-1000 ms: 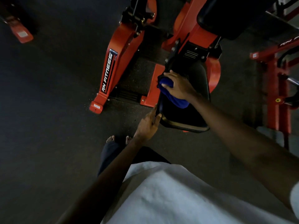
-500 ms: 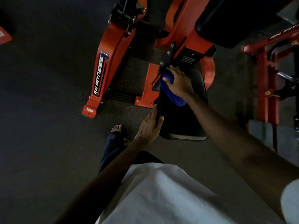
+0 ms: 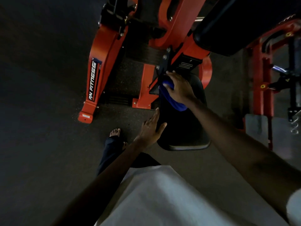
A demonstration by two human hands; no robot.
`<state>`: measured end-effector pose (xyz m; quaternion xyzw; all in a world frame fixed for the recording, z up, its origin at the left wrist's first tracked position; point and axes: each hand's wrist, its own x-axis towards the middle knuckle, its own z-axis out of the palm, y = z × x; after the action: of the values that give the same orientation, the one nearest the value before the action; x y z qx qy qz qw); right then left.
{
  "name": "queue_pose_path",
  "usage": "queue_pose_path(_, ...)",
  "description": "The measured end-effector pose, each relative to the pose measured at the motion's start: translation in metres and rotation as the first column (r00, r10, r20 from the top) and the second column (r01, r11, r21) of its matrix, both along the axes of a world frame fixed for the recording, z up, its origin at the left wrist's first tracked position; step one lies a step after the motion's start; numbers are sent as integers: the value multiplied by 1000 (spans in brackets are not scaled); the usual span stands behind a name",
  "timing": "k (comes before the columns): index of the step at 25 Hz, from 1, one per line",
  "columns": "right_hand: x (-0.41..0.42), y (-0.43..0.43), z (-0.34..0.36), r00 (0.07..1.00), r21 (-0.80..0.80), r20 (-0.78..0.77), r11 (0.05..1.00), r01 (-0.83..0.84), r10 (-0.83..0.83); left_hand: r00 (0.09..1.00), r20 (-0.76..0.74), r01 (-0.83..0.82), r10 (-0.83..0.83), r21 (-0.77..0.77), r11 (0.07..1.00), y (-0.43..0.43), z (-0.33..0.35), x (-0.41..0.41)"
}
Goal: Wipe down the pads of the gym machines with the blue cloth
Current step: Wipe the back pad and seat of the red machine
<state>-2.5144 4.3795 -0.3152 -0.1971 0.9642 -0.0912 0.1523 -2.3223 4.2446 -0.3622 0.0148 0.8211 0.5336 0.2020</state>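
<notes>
Head view, looking down on one machine.

Item 1, seat pad (image 3: 184, 128): black, set on an orange frame (image 3: 104, 62). Serves as the reference point below.

Item 2, blue cloth (image 3: 169, 98): bunched on the far left part of the seat pad, close to where it meets the frame bracket. Most of it is covered by the hand on top.

Item 3, right hand (image 3: 179, 88): lies on the cloth with fingers bent over the bunch and thumb against it, gripping it and pressing it down onto the seat pad.

Item 4, left hand (image 3: 150, 128): fingers straight and together, laid flat along the near left edge of the seat pad, thumb spread over the top. It holds nothing and appears to steady the seat.

Item 5, back pad (image 3: 228, 30): large and black, beyond the seat pad to the right, with no cloth on it.

Assessment: the step in hand is wiping the seat pad, and the stroke stands at its far end. The near half and right side show no contact with the cloth at this moment.

Next move calls for drawing the cloth toward the near edge under firm pressure, covering the right side, and clearing the left hand from the edge so that strip gets wiped. The back pad would follow.
</notes>
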Motion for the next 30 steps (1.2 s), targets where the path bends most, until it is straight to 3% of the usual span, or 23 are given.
queue_pose_path(2,-7,-10,0,999,45,-4,998,-41,42,1000,17,-7,7,30,1000,1,4,-2)
queue_pose_path(5,-3,-10,-1,948,37,33,948,-316,315,997,60,-49,47,32,998,7,9,-8)
queue_pose_path(6,-9,-7,0,964,16,30,965,-263,263,996,74,-42,40,29,999,8,11,-13)
queue_pose_path(8,-20,4,1,998,-24,-4,997,67,-67,997,82,1,-2,12,1000,7,14,-26)
queue_pose_path(10,-15,24,7,926,-39,-29,926,375,-377,997,74,36,-34,-18,999,3,16,-41)
queue_pose_path(11,-2,33,9,900,-15,-28,900,435,-435,996,79,42,-40,-21,999,1,18,-48)
queue_pose_path(13,32,44,6,912,2,-66,914,407,-406,995,84,51,-47,-47,998,1,18,-56)
queue_pose_path(15,46,42,0,965,-25,-103,970,241,-242,994,104,45,-38,-69,997,5,17,-58)
queue_pose_path(18,16,35,0,999,-56,-6,997,51,-51,992,117,57,-44,-105,993,9,18,-58)
queue_pose_path(19,3,37,0,998,-68,16,996,63,-62,991,120,75,-60,-125,989,9,19,-61)
queue_pose_path(21,-14,54,2,970,-106,11,964,243,-243,989,126,89,-72,-130,987,8,21,-73)
queue_pose_path(24,7,69,-4,857,-99,-44,856,508,-514,993,121,22,-9,-109,994,8,18,-85)
queue_pose_path(26,30,69,-7,883,-92,-101,888,450,-458,990,139,1,13,-99,995,9,17,-86)
queue_pose_path(28,34,71,-7,965,-110,-82,965,239,-249,989,145,-12,29,-116,993,8,18,-85)
queue_pose_path(30,13,81,-4,992,-143,-36,983,116,-123,987,158,-17,37,-126,992,8,23,-88)
